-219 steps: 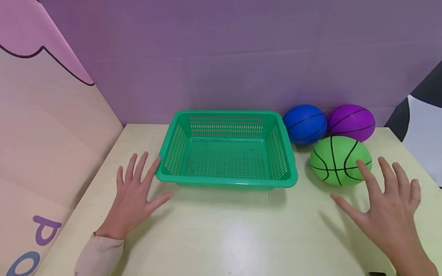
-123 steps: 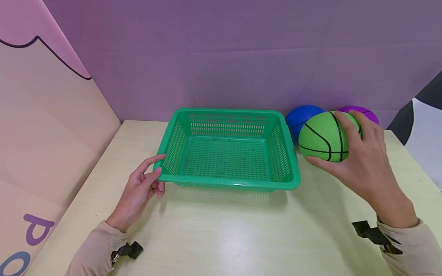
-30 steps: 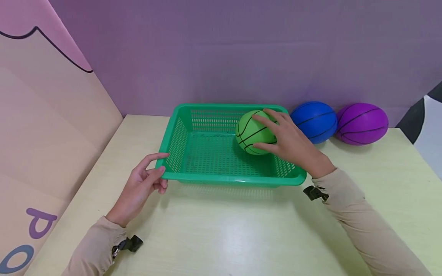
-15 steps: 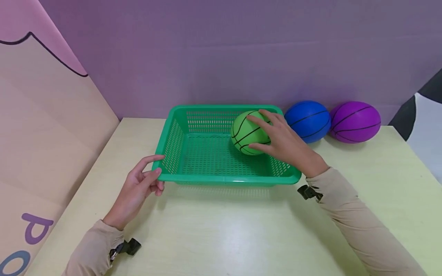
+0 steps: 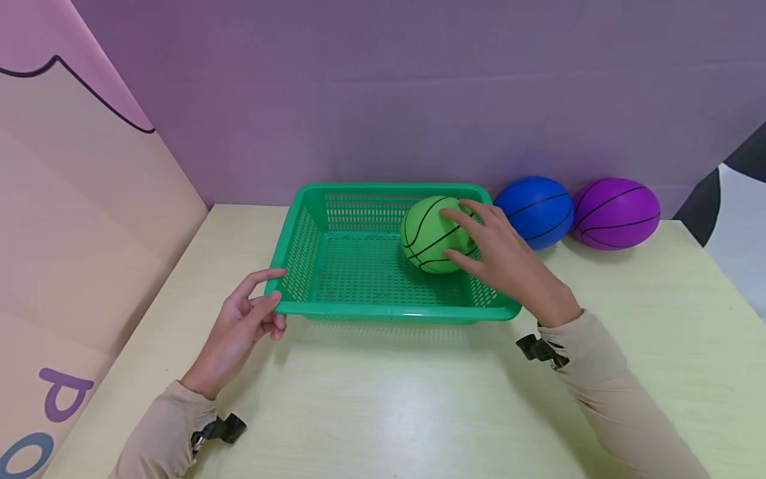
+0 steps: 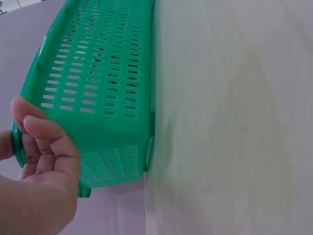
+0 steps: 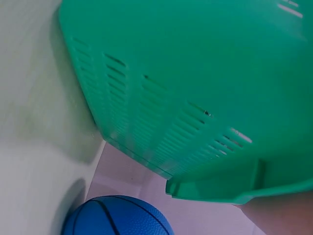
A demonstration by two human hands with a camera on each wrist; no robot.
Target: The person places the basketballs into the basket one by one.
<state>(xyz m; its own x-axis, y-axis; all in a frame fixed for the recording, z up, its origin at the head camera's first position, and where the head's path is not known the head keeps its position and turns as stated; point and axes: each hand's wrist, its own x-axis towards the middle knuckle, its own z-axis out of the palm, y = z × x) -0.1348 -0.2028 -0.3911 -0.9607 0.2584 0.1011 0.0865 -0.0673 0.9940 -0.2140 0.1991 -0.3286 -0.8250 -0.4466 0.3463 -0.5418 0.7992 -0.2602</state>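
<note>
A green toy basketball (image 5: 427,233) sits in the right part of a green plastic basket (image 5: 389,311). My right hand (image 5: 499,249) reaches over the basket's right rim, its fingers and thumb spread loosely at the ball's right side. In the right wrist view the basket wall (image 7: 171,88) hides most of this hand. My left hand (image 5: 239,329) pinches the basket's front left corner, with thumb and index finger at the rim. The left wrist view shows its curled fingers (image 6: 54,142) under the rim, against the outer wall.
To the right of the basket, a blue ball (image 5: 535,211) and a purple ball (image 5: 618,214) stand side by side at the back of the pale table (image 5: 383,399). A purple backdrop (image 5: 389,100) rises behind them, and a printed panel (image 5: 90,233) borders the left.
The right hand carried the green ball from the table's right into the basket. In the last half second the ball settled slightly and that hand loosened, shifting right. The left hand stays on the rim.
</note>
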